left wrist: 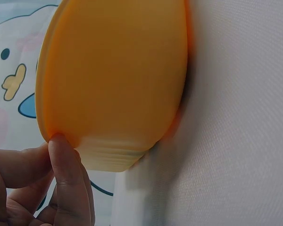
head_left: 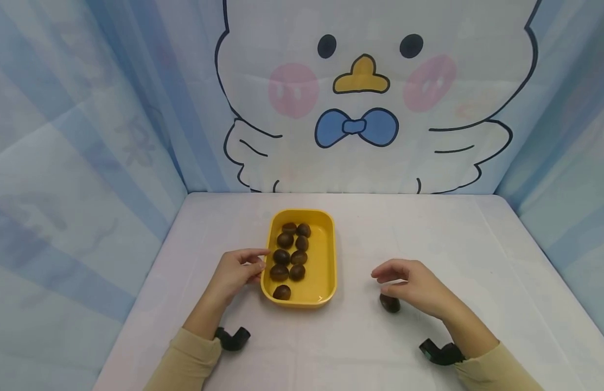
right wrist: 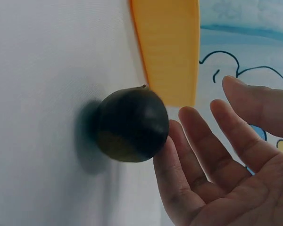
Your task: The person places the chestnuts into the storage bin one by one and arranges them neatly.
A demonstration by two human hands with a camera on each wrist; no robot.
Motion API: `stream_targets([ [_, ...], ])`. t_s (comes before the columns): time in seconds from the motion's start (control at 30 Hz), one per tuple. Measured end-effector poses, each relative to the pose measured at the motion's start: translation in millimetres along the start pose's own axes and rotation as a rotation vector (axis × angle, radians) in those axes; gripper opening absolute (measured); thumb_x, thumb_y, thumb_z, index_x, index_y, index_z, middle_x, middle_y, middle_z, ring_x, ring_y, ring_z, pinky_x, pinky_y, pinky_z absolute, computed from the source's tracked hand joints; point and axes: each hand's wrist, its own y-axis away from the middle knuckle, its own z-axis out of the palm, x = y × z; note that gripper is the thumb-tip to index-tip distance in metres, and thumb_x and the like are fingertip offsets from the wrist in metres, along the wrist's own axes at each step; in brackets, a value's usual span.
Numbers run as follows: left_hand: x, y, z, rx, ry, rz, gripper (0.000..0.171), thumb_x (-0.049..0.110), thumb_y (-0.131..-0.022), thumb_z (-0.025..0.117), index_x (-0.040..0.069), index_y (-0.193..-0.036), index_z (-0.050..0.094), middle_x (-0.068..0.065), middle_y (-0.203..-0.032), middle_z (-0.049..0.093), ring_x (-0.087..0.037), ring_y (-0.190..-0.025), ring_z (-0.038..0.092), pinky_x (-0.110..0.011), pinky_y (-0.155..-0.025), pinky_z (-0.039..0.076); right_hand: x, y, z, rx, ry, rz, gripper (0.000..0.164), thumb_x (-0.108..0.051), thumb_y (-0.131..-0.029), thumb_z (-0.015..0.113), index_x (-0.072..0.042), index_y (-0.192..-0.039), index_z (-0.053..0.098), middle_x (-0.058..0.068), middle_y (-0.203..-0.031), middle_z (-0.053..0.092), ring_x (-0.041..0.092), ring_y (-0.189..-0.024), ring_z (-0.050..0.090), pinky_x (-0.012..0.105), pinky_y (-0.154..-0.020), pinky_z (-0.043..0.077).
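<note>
The yellow tray (head_left: 322,260) holds several dark brown chestnuts (head_left: 281,257), mostly in two rows along its left half. My left hand (head_left: 240,271) is at the tray's left side, and in the left wrist view its thumb and finger (left wrist: 66,162) pinch the rim. To the right of the tray, a single chestnut (head_left: 390,303) lies on the white tabletop. Just above it is my right hand (head_left: 413,285), palm facing down and fingers loosely bent. Seen from the right wrist, nothing is between those fingers (right wrist: 198,141), and the chestnut (right wrist: 132,125) sits beside the fingertips.
White cloth covers the table (head_left: 428,233). A backdrop (head_left: 360,163) with a cartoon bird hangs along the far edge, and blue-striped curtains (head_left: 87,190) flank both sides. Black wrist cameras (head_left: 233,339) stick out from the sleeves.
</note>
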Motion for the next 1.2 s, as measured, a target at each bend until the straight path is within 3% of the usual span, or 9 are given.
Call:
stream_targets([
  [0.33, 0.2, 0.4, 0.2, -0.005, -0.001, 0.008, 0.034, 0.002, -0.100, 0.068, 0.011, -0.131, 0.078, -0.011, -0.104, 0.065, -0.018, -0.079, 0.065, -0.027, -0.071, 0.065, 27.0, 13.7, -6.0, -0.024, -0.031, -0.004, 0.036, -0.007, -0.091, 0.080, -0.003, -0.126, 0.073, 0.013, -0.126, 0.075, 0.027, -0.117, 0.071, 0.020, -0.090, 0.060],
  [0.57, 0.2, 0.3, 1.1, -0.003, -0.008, 0.009, 0.034, 0.002, -0.100, 0.068, 0.012, -0.131, 0.078, -0.011, -0.105, 0.065, -0.018, -0.080, 0.065, -0.028, -0.072, 0.065, 35.3, 19.9, -1.8, -0.042, -0.031, 0.014, 0.043, -0.006, -0.086, 0.085, -0.002, -0.127, 0.072, 0.013, -0.123, 0.074, 0.026, -0.115, 0.068, 0.024, -0.090, 0.062],
  [0.7, 0.8, 1.2, 1.3, 0.000, -0.011, 0.005, 0.034, 0.002, -0.100, 0.068, 0.012, -0.132, 0.078, -0.012, -0.105, 0.065, -0.018, -0.080, 0.065, -0.029, -0.073, 0.065, 35.7, 20.1, 4.2, -0.016, 0.003, 0.063, 0.046, -0.005, -0.084, 0.088, -0.007, -0.127, 0.073, 0.010, -0.124, 0.073, 0.025, -0.114, 0.068, 0.026, -0.087, 0.062],
  [1.0, 1.9, 1.9, 0.4, -0.002, -0.008, -0.003, 0.034, 0.003, -0.101, 0.068, 0.012, -0.132, 0.078, -0.012, -0.106, 0.065, -0.018, -0.080, 0.066, -0.029, -0.074, 0.066, 29.3, 17.2, 13.8, 0.018, 0.041, 0.081, 0.044, -0.006, -0.082, 0.090, -0.011, -0.123, 0.074, 0.011, -0.119, 0.072, 0.020, -0.100, 0.074, 0.029, -0.082, 0.064],
  [1.2, 2.3, 2.1, 0.2, 0.000, -0.011, -0.002, 0.034, 0.003, -0.101, 0.068, 0.013, -0.132, 0.078, -0.012, -0.106, 0.065, -0.018, -0.080, 0.065, -0.030, -0.074, 0.066, 20.6, 10.8, 13.9, 0.027, 0.029, 0.071, 0.042, -0.005, -0.083, 0.089, -0.011, -0.123, 0.075, 0.011, -0.121, 0.072, 0.022, -0.105, 0.074, 0.028, -0.083, 0.064],
])
